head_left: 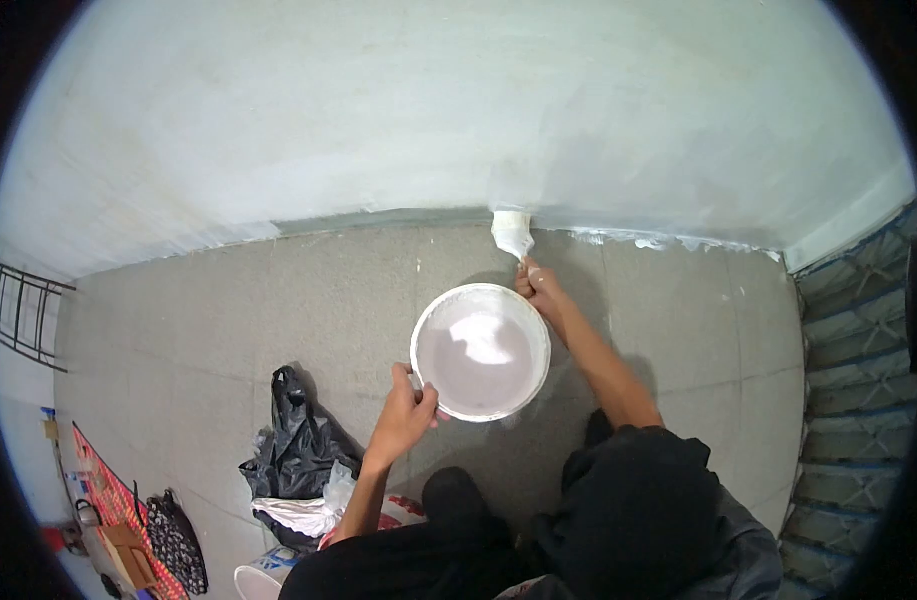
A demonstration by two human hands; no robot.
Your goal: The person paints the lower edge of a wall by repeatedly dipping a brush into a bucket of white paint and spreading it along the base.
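Note:
My right hand (540, 284) is closed around the handle of a paintbrush (511, 230) whose wide head is coated in white. The bristle end touches the foot of the wall (428, 120), where it meets the floor. With my left hand (415, 400) I grip the rim of a round bucket (481, 352) by its lower left side. Pale, whitish paint lies inside the bucket, with a bright reflection on its surface. A darker grey strip runs along the wall's base left of the brush, and wet white smears show to the right.
A black plastic bag (296, 440) lies on the tiled floor (208, 330) at my left, near a white bucket (263, 575). A folding metal gate (848, 400) stands at the right. A metal rack (28, 310) and a red patterned cloth (118, 500) are far left.

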